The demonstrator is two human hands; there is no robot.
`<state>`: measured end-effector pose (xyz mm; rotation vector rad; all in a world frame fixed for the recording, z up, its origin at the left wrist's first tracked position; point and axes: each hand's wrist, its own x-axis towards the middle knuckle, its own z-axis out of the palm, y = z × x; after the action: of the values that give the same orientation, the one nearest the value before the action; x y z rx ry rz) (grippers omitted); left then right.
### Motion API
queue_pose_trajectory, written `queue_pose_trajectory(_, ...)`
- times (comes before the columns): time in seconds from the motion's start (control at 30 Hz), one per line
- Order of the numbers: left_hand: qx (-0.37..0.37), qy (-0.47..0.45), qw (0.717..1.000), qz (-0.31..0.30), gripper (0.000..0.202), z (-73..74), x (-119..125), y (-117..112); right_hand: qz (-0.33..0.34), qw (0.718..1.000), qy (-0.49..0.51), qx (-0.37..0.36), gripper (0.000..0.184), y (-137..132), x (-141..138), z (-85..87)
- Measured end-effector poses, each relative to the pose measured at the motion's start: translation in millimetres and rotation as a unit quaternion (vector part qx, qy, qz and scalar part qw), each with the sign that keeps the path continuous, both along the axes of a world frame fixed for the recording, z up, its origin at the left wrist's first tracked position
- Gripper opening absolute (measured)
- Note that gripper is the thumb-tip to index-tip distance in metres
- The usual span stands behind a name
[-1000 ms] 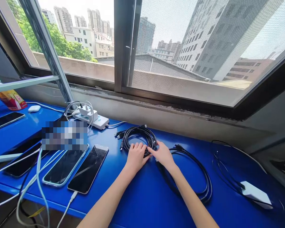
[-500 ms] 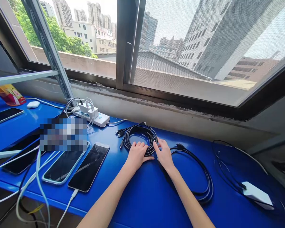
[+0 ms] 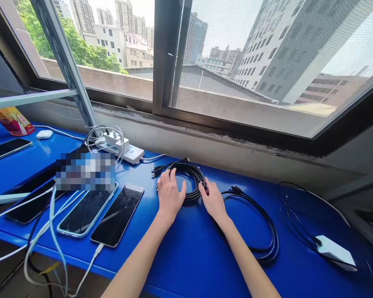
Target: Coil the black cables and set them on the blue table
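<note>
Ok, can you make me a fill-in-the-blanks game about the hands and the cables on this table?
1. Both hands rest on a coil of cable whose colour is ____.
2. The left hand lies flat on the coil, and the right hand touches its ____ side.
3. The table under the phones is coloured ____.
4. The white power strip sits on the ____ side of the coil.

Missing words: black; right; blue; left

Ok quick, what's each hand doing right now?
Left hand: open, flat on the coiled black cable.
Right hand: fingers on the coil's right side; grip cannot be told.
</note>
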<state>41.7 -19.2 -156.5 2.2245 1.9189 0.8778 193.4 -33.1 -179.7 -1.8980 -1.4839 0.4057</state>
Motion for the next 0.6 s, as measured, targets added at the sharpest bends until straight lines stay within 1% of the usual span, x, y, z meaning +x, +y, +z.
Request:
queue_pose_trajectory(0.07, -0.055, -0.039, 0.993, 0.099, 0.055, 3.8, -7, 2, 0.0, 1.0, 0.006, 0.002, 0.06, -3, 1, 1.5)
queue_pose_trajectory(0.1, -0.085, -0.05, 0.987, 0.126, 0.057, 5.6, -10, 3, 0.002, 1.0, 0.009, 0.004, 0.059, -4, 1, 2.3)
queue_pose_trajectory(0.13, -0.109, -0.054, 0.983, 0.137, 0.056, 7.2, -13, 4, 0.004, 1.0, 0.013, 0.005, 0.058, -5, 1, 3.0)
queue_pose_trajectory(0.2, -0.129, -0.057, 0.981, 0.133, 0.047, 9.5, -16, 5, 0.012, 1.0, 0.021, 0.007, 0.056, -5, 1, 3.7)
queue_pose_trajectory(0.3, -0.131, -0.068, 0.981, 0.123, 0.036, 9.9, -17, 6, 0.029, 0.999, 0.032, 0.01, 0.055, -5, 0, 3.0)
queue_pose_trajectory(0.47, -0.128, -0.107, 0.979, 0.119, 0.034, 4.1, -17, 12, 0.044, 0.999, 0.028, 0.015, 0.053, -5, -1, -0.2)
queue_pose_trajectory(0.6, -0.122, -0.146, 0.974, 0.126, 0.033, -1.7, -16, 20, 0.046, 0.999, 0.013, 0.003, 0.053, -5, -2, -1.0)
